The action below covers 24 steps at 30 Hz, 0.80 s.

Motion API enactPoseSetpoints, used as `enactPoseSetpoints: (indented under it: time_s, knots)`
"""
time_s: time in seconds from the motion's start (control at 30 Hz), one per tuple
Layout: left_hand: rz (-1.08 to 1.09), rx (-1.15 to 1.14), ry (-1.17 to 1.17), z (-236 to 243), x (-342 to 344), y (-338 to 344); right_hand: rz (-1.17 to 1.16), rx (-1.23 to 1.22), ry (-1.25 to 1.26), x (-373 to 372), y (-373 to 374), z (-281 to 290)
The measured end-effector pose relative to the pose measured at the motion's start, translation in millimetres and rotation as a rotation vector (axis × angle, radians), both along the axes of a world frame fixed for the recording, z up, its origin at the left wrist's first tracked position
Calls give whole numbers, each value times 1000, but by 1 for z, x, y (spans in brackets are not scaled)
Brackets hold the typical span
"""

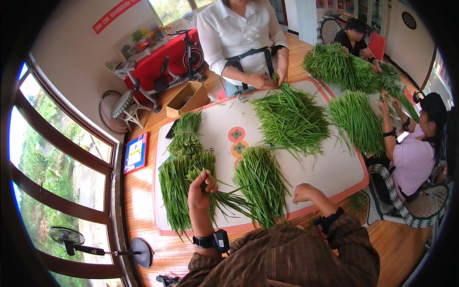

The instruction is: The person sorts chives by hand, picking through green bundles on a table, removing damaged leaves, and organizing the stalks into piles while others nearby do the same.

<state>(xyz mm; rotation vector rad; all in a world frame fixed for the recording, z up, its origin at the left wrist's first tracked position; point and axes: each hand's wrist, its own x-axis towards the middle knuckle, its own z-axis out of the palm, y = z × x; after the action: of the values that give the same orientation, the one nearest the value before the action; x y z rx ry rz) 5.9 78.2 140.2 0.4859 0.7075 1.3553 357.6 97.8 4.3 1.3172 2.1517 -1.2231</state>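
Note:
My left hand [200, 189] is raised over the near left of the table, its fingers wrapped round a small bunch of garlic chives [232, 201] whose long leaves trail to the right. Below it lies a thick pile of chives [174, 196] at the table's left edge. A second pile of chives [260, 184] is in front of me, between my two hands. To the right of that pile, my right hand [307, 193] hovers near the white tabletop [330, 170] with curled fingers. I see nothing in it.
Across the table, a person in white [246, 48] handles chives beside a large heap [291, 117]. Tied-looking chives [185, 134] lie far left. Two people sit at the right by more heaps [356, 117]. A cardboard box [188, 99] and a fan [141, 252] stand on the floor.

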Motion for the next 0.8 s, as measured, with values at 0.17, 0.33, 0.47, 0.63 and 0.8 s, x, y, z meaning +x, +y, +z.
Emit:
enactPoseSetpoints:
  time_s: [0.17,0.33,0.47,0.63,0.8]
  knots:
    - [46,6,-82,5,-12,-5,1,-140,33,1,-13,-30]
    - [69,12,-80,8,-18,-9,-92,144,209,-25,-1,-3]
    - [77,-1,-107,8,-20,-5,-350,133,649,-72,8,45]
    - [127,-28,-155,4,-22,-3,-366,-12,1098,-127,4,79]
    - [175,-30,-213,-2,-33,-3,-256,-172,787,-123,21,62]
